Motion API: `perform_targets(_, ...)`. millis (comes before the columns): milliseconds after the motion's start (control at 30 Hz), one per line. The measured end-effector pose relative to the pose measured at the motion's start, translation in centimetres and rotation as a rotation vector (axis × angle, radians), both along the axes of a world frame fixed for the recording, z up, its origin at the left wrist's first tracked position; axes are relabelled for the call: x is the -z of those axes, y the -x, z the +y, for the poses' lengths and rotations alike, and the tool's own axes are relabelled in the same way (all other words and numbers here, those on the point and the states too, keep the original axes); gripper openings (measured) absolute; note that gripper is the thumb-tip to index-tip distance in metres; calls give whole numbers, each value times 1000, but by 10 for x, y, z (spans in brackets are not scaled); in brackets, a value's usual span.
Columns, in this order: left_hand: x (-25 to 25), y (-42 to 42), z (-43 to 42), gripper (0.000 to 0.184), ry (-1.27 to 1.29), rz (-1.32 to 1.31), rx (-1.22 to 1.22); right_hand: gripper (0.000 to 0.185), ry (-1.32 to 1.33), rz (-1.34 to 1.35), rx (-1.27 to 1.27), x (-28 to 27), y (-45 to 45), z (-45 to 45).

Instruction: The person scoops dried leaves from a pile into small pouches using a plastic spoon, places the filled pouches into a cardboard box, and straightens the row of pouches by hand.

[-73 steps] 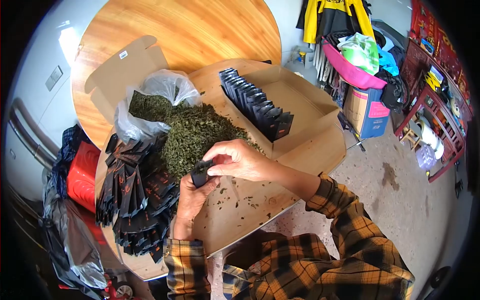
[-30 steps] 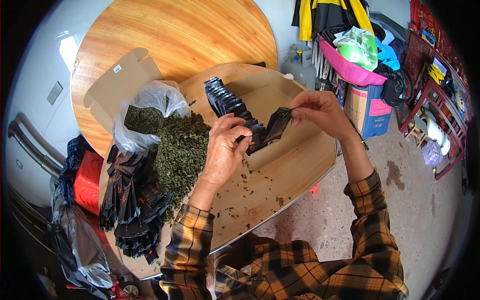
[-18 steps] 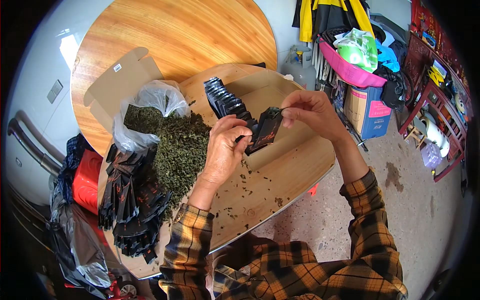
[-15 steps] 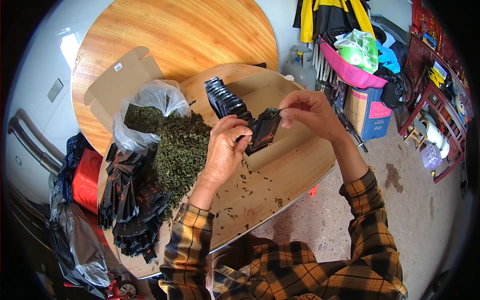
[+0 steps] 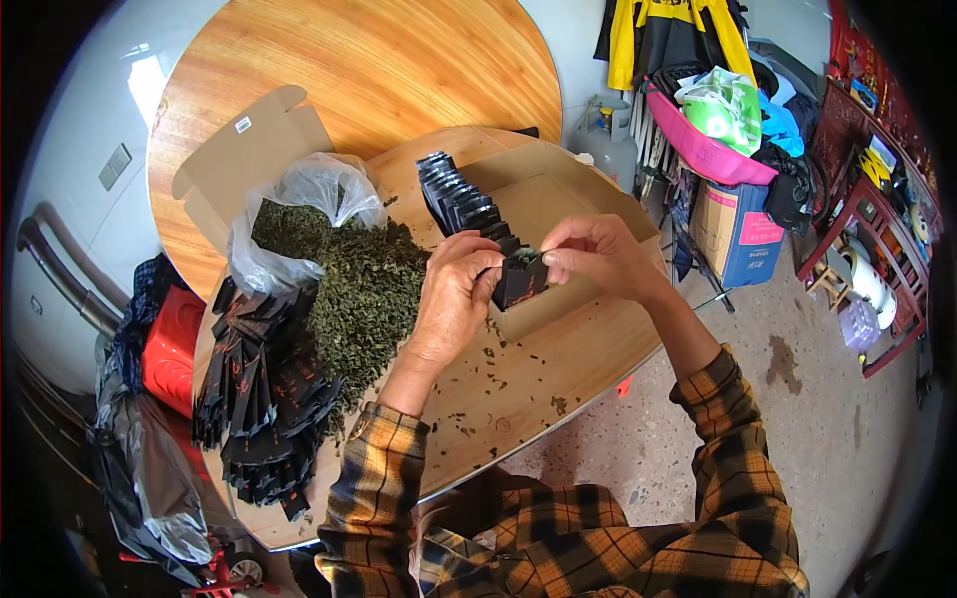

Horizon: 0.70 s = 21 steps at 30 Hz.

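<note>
A small black packet (image 5: 520,285) with orange marks, its mouth spread and dark green leaf showing inside, is between my hands. My left hand (image 5: 454,294) pinches its left side between thumb and fingers. My right hand (image 5: 598,259) has thumb and fingertips closed on the packet's upper right edge. Behind it, a row of black packets (image 5: 464,204) stands in an open cardboard box (image 5: 588,189). Left of my left hand lies a heap of dried green leaf (image 5: 369,299), spilling from a clear plastic bag (image 5: 254,269). Flat black packets (image 5: 264,399) are fanned out beside the heap.
The work sits on a wooden table (image 5: 498,424) with leaf crumbs scattered over it. A round wooden tabletop (image 5: 399,60) stands behind. A red stool (image 5: 174,349) is at the left, and a pink basin (image 5: 698,135) rests on boxes at the right.
My right hand has come lower and closer to my left, its fingertips now at the packet's edge. The packet stands more upright. The view has shifted slightly.
</note>
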<state>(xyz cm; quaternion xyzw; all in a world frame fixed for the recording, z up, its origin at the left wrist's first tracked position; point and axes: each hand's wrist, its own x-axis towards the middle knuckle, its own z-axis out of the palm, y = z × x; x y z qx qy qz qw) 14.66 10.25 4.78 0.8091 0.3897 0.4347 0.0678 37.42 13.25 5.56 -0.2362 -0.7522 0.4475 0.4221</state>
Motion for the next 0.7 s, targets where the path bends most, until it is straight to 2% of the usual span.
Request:
perform_targets(633, 0, 2, 2, 17, 2, 5, -9, 4, 23, -111, 94, 25, 13, 10)
perform_targets(700, -1, 1, 1, 18, 1, -5, -9, 9, 28, -122, 83, 24, 12, 9)
